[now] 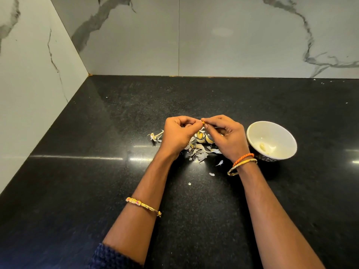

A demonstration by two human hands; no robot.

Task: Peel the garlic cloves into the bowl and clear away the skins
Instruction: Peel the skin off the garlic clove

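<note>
Both hands, left hand and right hand, are pinching one garlic clove over the skins beside the bowl. Clove likely small, slippery; skin papery, best taken at the tip.

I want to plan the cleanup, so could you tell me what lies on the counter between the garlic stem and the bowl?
The head view shows the pile of skins between the garlic stem and the bowl.
</note>
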